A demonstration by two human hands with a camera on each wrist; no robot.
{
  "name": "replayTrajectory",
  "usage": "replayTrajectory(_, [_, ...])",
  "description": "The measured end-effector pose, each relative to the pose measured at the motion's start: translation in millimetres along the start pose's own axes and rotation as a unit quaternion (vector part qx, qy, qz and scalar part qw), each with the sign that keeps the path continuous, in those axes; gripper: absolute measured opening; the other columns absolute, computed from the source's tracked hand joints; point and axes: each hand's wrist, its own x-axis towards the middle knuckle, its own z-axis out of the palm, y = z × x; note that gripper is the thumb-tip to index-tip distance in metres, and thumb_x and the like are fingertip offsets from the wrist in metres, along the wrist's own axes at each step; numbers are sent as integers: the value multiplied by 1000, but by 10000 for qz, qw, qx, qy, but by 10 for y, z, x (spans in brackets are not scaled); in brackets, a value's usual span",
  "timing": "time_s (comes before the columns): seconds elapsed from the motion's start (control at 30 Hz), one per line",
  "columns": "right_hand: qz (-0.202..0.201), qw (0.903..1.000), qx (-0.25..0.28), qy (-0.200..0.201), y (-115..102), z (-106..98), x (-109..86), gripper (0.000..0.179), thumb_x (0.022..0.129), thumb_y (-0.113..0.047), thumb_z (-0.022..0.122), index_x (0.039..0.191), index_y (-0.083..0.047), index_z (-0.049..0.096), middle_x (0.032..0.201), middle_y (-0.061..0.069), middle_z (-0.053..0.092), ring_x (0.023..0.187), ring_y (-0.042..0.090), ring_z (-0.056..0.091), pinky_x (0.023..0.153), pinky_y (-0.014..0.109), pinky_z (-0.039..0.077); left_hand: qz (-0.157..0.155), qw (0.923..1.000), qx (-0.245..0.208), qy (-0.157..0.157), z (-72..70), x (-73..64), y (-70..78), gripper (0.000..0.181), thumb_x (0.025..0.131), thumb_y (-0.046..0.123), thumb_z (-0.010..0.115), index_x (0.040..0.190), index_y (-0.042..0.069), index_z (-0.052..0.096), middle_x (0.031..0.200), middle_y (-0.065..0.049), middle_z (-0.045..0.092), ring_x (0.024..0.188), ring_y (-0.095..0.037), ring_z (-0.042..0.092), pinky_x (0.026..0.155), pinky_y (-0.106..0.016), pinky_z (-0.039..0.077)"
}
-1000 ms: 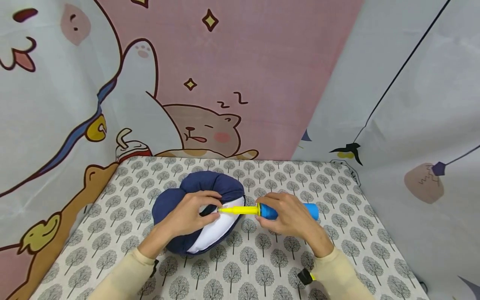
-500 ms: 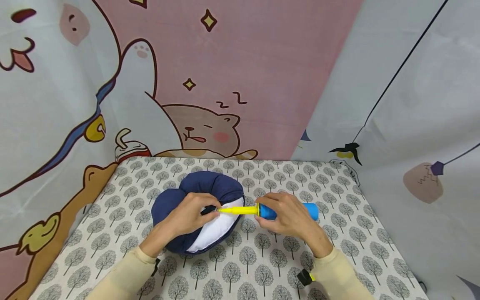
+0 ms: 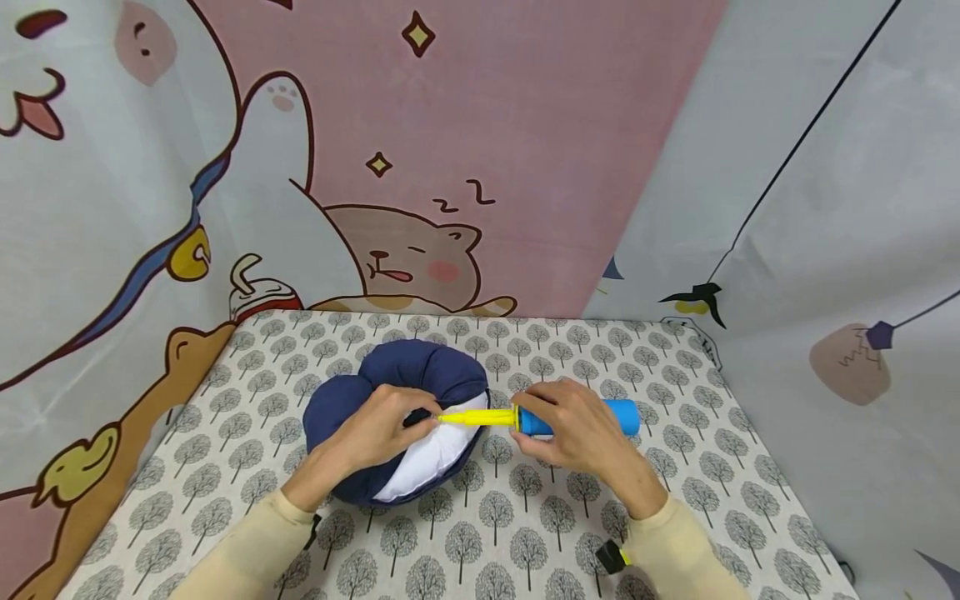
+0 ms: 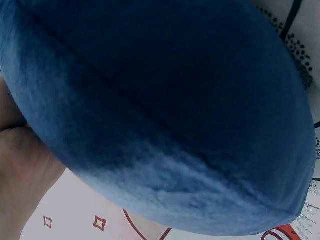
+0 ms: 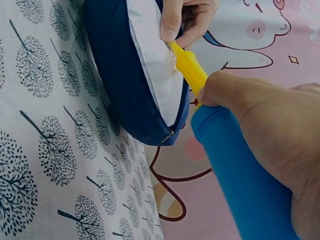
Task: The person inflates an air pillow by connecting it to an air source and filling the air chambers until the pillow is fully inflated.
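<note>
A navy neck pillow [image 3: 423, 367] lies on the table with its cover unzipped, baring a white inner [image 3: 438, 454]. My left hand [image 3: 382, 425] reaches over it and pinches at the white inner's air valve, where the yellow nozzle [image 3: 480, 418] of a hand pump ends. The valve itself is mostly hidden by the fingertips. My right hand [image 3: 573, 425] grips the pump's blue barrel [image 5: 240, 185] near the yellow collar, holding it roughly level. In the left wrist view, the pillow's blue cover [image 4: 175, 100] fills most of the picture and hides the left fingertips.
A tablecloth [image 3: 525, 517] printed with grey trees covers the table. Cartoon-printed curtains [image 3: 525, 167] hang behind it and at both sides. An open zipper end [image 5: 170, 135] shows on the pillow's edge in the right wrist view.
My left thumb and finger have drawn closer together round the nozzle tip. The right hand and pump stay almost in place, the pump's rear end now slightly higher.
</note>
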Motion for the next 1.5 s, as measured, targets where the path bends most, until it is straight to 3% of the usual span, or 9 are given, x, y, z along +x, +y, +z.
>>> replayTrajectory(0.17, [-140, 9998, -165, 48, -11, -20, 17, 45, 83, -39, 94, 119, -12, 85, 107, 6, 86, 85, 20, 78, 76, 35, 66, -19, 10000, -8, 81, 12, -1, -3, 13, 102, 3, 81, 114, 1, 85, 115, -17, 87, 61, 7, 34, 69, -20, 52])
replayTrajectory(0.43, [858, 9835, 1169, -1084, 24, -62, 34, 36, 92, -35, 89, 122, -16, 84, 93, -5, 77, 69, -2, 50, 60, 15, 45, 211, 9991, 241, 268, 73, -20, -10, 11, 101, 1, 83, 112, 1, 85, 113, -17, 87, 93, -21, 83, 80, -28, 68])
replayTrajectory(0.73, [847, 9589, 2245, -1517, 124, -27, 79, 14, 97, -28, 85, 94, -28, 71, 70, -20, 51, 59, -7, 37, 54, 16, 37, 298, 9976, 515, 351, 96, -30, 19, 15, 99, 3, 85, 114, -1, 85, 111, -17, 87, 95, -25, 84, 79, -30, 69])
replayTrajectory(0.83, [900, 9646, 2034, -1417, 113, -14, 55, 13, 95, -30, 87, 100, -25, 76, 75, -16, 61, 63, -5, 42, 57, 16, 39, 192, 9987, 351, 304, 90, -26, 12, 13, 100, 3, 84, 112, 0, 85, 112, -18, 87, 73, -11, 73, 70, -21, 61])
replayTrajectory(1.0, [573, 9914, 934, -714, 62, 25, -10, 41, 85, -34, 94, 120, -14, 84, 103, 0, 83, 77, 6, 65, 65, 20, 54, -6, 9998, 0, 221, 69, -12, -12, 11, 101, 2, 83, 111, 0, 86, 114, -20, 87, 54, 9, 31, 54, -13, 39])
replayTrajectory(1.17, [-114, 9998, -25, 170, 59, 81, -54, 46, 78, -33, 98, 117, -13, 84, 108, 6, 84, 89, 20, 78, 79, 36, 67, -13, 9997, -109, 210, 64, -5, -30, 10, 101, 3, 83, 111, 1, 86, 113, -19, 87, 53, 12, 24, 51, -14, 36])
replayTrajectory(1.3, [-273, 9989, -196, 342, 48, 81, -71, 46, 78, -33, 98, 117, -13, 84, 108, 7, 84, 91, 22, 79, 81, 39, 69, 23, 9997, -80, 221, 68, -5, -33, 10, 101, 3, 83, 111, 1, 86, 115, -19, 87, 55, 9, 38, 59, -16, 47])
replayTrajectory(1.4, [108, 9998, 136, -112, 16, 23, -69, 46, 81, -35, 96, 120, -14, 85, 109, 6, 85, 88, 19, 78, 75, 31, 66, 65, 9997, 71, 244, 83, -21, -30, 11, 101, 4, 83, 111, 3, 87, 119, -20, 86, 69, -4, 69, 71, -22, 60])
replayTrajectory(1.5, [748, 9911, 842, -707, 23, -46, -85, 39, 86, -33, 92, 120, -16, 85, 103, 2, 84, 80, 9, 69, 65, 21, 58, 150, 9990, 176, 387, 90, -46, -37, 11, 99, 2, 84, 110, 2, 87, 118, -20, 86, 85, -20, 81, 77, -29, 66])
